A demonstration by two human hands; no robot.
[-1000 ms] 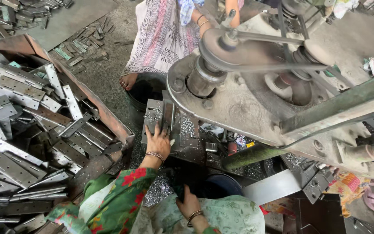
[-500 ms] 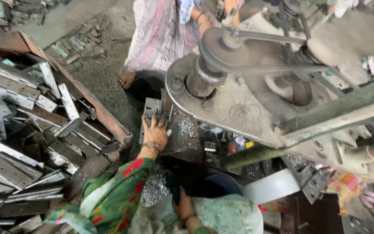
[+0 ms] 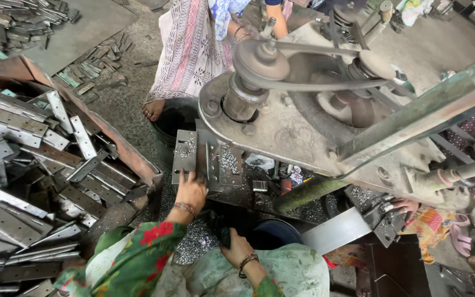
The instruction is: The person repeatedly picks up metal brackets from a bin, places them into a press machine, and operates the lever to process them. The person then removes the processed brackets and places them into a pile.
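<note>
My left hand [image 3: 191, 192] rests on the near end of a flat grey metal plate [image 3: 184, 151] lying on the bed of a press machine [image 3: 287, 132], fingers over its edge. More plates stand beside it under the machine's head. My right hand [image 3: 237, 248] is low by my lap, fingers curled around a dark object I cannot make out. Both wrists wear bangles, and my sleeves are green with red flowers.
A rusty bin [image 3: 122, 148] at the left is heaped with several metal hinge plates [image 3: 17, 126]. Shiny metal chips [image 3: 193, 242] litter the floor. Another person in a patterned garment [image 3: 188, 49] stands behind the machine beside a dark bucket [image 3: 174, 118]. A further hand [image 3: 405, 206] shows at right.
The view has shifted slightly. My left hand stays on the plate at the machine bed, and my right hand has stayed low near my lap.
</note>
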